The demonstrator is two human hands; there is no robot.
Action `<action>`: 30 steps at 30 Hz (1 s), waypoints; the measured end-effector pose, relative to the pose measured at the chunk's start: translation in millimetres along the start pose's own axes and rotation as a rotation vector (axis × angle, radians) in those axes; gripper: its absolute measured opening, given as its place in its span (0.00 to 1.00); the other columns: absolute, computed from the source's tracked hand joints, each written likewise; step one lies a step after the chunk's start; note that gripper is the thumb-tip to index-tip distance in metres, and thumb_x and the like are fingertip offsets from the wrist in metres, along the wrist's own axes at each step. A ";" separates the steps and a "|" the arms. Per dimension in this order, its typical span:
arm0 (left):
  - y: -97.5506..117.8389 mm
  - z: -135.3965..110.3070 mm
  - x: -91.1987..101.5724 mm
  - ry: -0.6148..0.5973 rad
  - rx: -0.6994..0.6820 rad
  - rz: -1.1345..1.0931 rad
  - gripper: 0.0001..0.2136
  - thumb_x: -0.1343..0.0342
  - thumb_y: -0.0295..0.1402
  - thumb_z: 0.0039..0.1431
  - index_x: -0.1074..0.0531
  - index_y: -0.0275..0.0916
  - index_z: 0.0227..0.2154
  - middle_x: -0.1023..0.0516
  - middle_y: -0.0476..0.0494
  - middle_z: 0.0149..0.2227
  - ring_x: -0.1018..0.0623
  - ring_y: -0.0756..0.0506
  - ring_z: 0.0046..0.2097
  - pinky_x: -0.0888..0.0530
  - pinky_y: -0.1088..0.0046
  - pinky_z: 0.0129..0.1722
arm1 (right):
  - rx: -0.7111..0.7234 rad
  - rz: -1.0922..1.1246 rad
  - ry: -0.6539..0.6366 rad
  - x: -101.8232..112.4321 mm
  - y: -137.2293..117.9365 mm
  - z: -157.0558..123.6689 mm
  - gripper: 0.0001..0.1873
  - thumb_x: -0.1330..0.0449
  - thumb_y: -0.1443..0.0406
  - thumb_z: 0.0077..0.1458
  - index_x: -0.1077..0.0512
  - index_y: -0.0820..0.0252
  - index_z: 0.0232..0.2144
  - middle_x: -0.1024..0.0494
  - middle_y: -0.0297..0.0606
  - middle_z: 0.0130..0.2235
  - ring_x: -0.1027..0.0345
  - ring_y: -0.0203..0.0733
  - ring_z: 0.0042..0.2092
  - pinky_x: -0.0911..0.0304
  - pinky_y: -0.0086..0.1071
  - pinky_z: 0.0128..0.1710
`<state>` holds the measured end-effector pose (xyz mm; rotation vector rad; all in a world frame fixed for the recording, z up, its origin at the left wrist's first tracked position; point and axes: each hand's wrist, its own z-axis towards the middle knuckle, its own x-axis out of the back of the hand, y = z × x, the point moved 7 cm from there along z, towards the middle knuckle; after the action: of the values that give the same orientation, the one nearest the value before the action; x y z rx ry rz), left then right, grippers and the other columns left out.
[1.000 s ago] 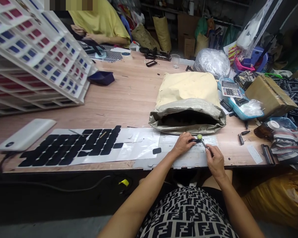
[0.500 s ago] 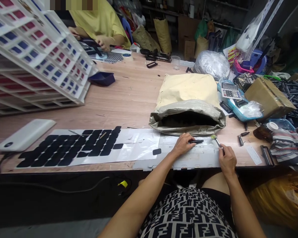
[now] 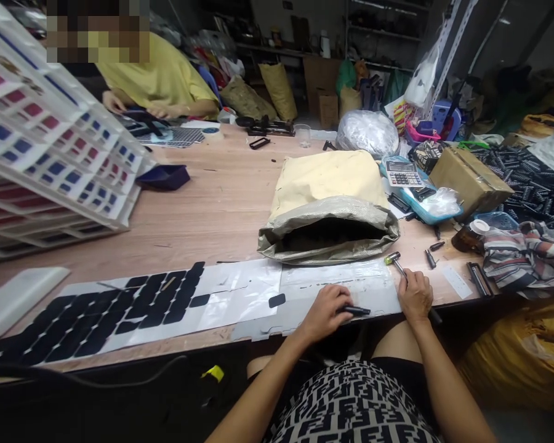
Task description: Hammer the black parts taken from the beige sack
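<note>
Near the table's front edge, my left hand (image 3: 329, 309) is closed round a slim black part (image 3: 357, 311), whose end sticks out to the right over the grey mat (image 3: 300, 320). I cannot make out the part's exact kind. My right hand (image 3: 415, 296) grips the handle of a small hammer (image 3: 392, 259), its black and yellow-green head raised toward the sack. Just beyond both hands lies a cream sack (image 3: 327, 181), its dark mouth facing me. On a white sheet to the left are rows of black rounded pieces (image 3: 92, 314), with one loose black piece (image 3: 277, 300) nearer my left hand.
A white plastic rack (image 3: 60, 141) leans at the left, beside a dark blue tray (image 3: 164, 176). To the right are a calculator (image 3: 404, 174) on a blue basket, a cardboard box (image 3: 471, 178) and a brown jar (image 3: 466, 239). A person in a yellow shirt (image 3: 161, 74) sits across the table.
My left hand has drawn the black part closer to the table's front edge. The hammer stays in my right hand, its head turned. The camera view has shifted.
</note>
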<state>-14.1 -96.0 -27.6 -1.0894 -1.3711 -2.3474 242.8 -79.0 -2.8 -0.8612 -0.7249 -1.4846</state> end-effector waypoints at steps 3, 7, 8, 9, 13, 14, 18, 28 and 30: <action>16.9 -41.5 -2.4 0.086 -0.041 0.088 0.08 0.40 0.30 0.60 0.24 0.42 0.42 0.27 0.40 0.53 0.30 0.39 0.55 0.31 0.58 0.55 | -0.007 -0.006 -0.010 -1.6 0.7 -0.5 0.12 0.45 0.65 0.62 0.25 0.58 0.46 0.27 0.41 0.37 0.40 0.45 0.39 0.51 0.36 0.36; 26.1 -77.6 -13.1 0.156 -0.113 0.271 0.07 0.39 0.31 0.59 0.23 0.43 0.41 0.30 0.38 0.59 0.32 0.36 0.59 0.32 0.54 0.58 | -0.010 -0.004 -0.016 -3.8 1.4 -0.7 0.12 0.45 0.65 0.63 0.25 0.58 0.47 0.28 0.41 0.37 0.40 0.45 0.39 0.52 0.36 0.36; 27.3 -82.5 -16.0 0.163 -0.127 0.308 0.08 0.38 0.32 0.59 0.23 0.43 0.42 0.31 0.38 0.61 0.32 0.35 0.60 0.33 0.53 0.59 | -0.008 -0.004 -0.016 -3.8 1.3 -0.7 0.12 0.45 0.65 0.63 0.25 0.58 0.47 0.28 0.41 0.37 0.40 0.45 0.39 0.52 0.36 0.36; 28.5 -85.7 -18.0 0.167 -0.135 0.332 0.10 0.37 0.34 0.58 0.23 0.43 0.43 0.32 0.38 0.61 0.33 0.34 0.61 0.34 0.51 0.60 | -0.007 -0.005 -0.015 -3.5 1.0 -0.7 0.13 0.45 0.65 0.63 0.25 0.58 0.47 0.28 0.41 0.37 0.40 0.45 0.39 0.52 0.36 0.37; 31.8 -76.7 -9.4 0.181 -0.093 0.268 0.14 0.36 0.37 0.57 0.23 0.43 0.46 0.28 0.36 0.58 0.30 0.34 0.58 0.31 0.51 0.57 | 0.000 -0.018 -0.008 -1.7 -0.4 -0.4 0.12 0.45 0.65 0.63 0.25 0.58 0.46 0.27 0.41 0.37 0.40 0.45 0.39 0.52 0.36 0.36; 31.1 -67.3 -1.9 0.204 -0.072 0.225 0.12 0.38 0.36 0.58 0.23 0.42 0.45 0.25 0.37 0.54 0.27 0.36 0.55 0.30 0.53 0.55 | -0.001 -0.022 -0.008 -1.7 -0.5 -0.2 0.12 0.45 0.65 0.63 0.25 0.58 0.46 0.27 0.41 0.37 0.40 0.45 0.39 0.52 0.36 0.36; 9.1 2.6 40.7 0.348 0.055 0.117 0.09 0.45 0.36 0.64 0.24 0.40 0.42 0.20 0.42 0.37 0.23 0.43 0.41 0.26 0.63 0.44 | 0.000 -0.019 -0.009 -3.6 -0.2 0.3 0.12 0.44 0.65 0.63 0.25 0.58 0.46 0.28 0.41 0.37 0.41 0.45 0.39 0.52 0.36 0.36; -126.1 158.3 73.3 0.265 0.820 0.263 0.18 0.40 0.49 0.56 0.22 0.37 0.34 0.19 0.30 0.37 0.20 0.29 0.42 0.27 0.61 0.35 | -0.010 0.016 -0.027 0.8 -3.3 -0.9 0.13 0.45 0.66 0.62 0.26 0.59 0.46 0.28 0.41 0.36 0.40 0.46 0.39 0.50 0.37 0.36; -133.6 159.8 72.2 0.290 0.815 0.276 0.15 0.38 0.47 0.55 0.22 0.37 0.34 0.19 0.32 0.36 0.20 0.30 0.41 0.27 0.62 0.34 | -0.019 0.020 -0.039 0.8 -3.5 -1.2 0.13 0.45 0.66 0.62 0.26 0.58 0.46 0.27 0.41 0.36 0.40 0.46 0.39 0.49 0.37 0.36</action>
<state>-55.1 120.4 -19.7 -0.6062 -1.6793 -1.4351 239.2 -80.1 -2.6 -0.9113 -0.7296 -1.4622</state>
